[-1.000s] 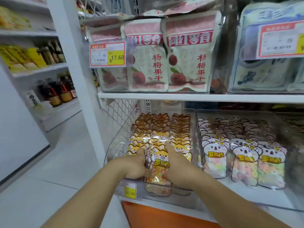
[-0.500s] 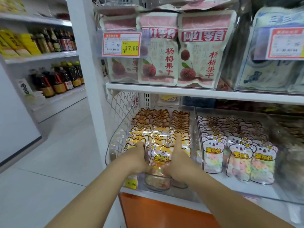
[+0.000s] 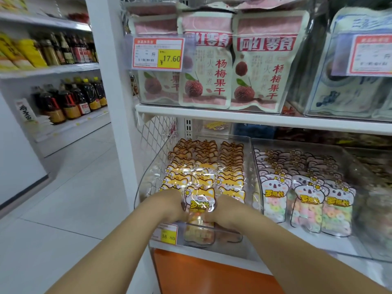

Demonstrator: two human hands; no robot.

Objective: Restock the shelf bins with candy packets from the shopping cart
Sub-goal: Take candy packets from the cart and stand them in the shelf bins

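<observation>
- My left grip (image 3: 167,205) and right grip (image 3: 228,211) sit on either side of the front fox packet (image 3: 199,203). The fingers curl in on its edges, so both have hold of it (the fingertips are hidden behind the film).
- That packet stands upright at the very front of the clear bin (image 3: 148,177). Its bottom is down behind the front wall, just beside the price tag (image 3: 167,234).
- Behind it, rows of fox packets run back toward the rear wall. I judge this bin close to full, with this packet among the last to be seated here.
- To the right, the neighbouring bin of koala packets (image 3: 305,200) looks well stocked too.
- Above, the upper shelf (image 3: 254,118) carries red-fruit pouches (image 3: 263,66).
- The shopping cart is out of view, so I cannot tell how much is left in it.
</observation>
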